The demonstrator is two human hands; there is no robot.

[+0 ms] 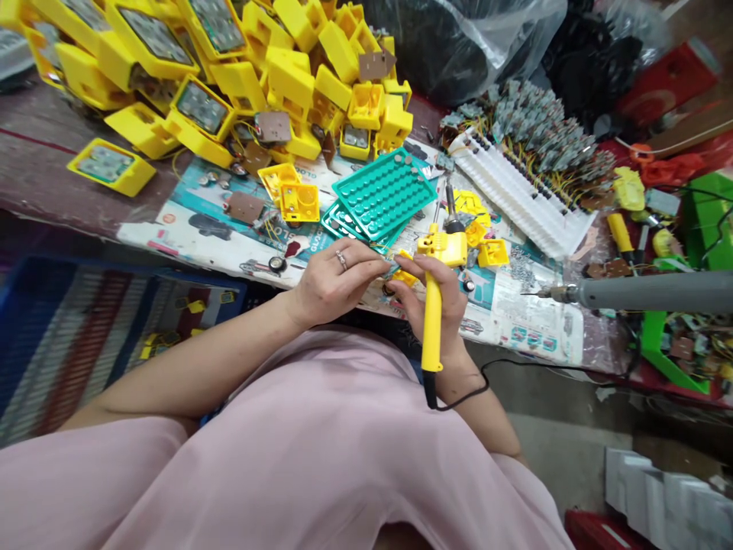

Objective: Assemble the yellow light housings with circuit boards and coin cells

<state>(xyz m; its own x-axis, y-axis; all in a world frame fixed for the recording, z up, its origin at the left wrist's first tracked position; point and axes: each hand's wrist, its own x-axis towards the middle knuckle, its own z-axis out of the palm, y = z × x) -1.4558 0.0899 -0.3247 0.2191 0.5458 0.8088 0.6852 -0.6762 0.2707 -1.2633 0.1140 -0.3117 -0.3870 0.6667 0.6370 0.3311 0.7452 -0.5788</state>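
My right hand (pixel 443 302) is closed around a soldering iron (pixel 432 325) with a yellow handle and a black cord; its slim metal end points away from me. The thumb and index finger of that hand also pinch at a small yellow part (pixel 406 269). Against it, my left hand (pixel 337 279), with a ring on one finger, has its fingertips pressed together on something small, mostly hidden. Just beyond the hands lies a teal tray (pixel 383 191) with rows of round pockets, overlapping another tray. Small yellow housings (pixel 493 252) lie right of the iron.
Yellow housings (pixel 292 84) are heaped at the back left. A white rack (pixel 521 191) with wired parts stands back right. A grey electric screwdriver (pixel 658 292) juts in from the right, above the table. A green bin (pixel 658 344) holds boards; a blue crate (pixel 34 305) is at lower left.
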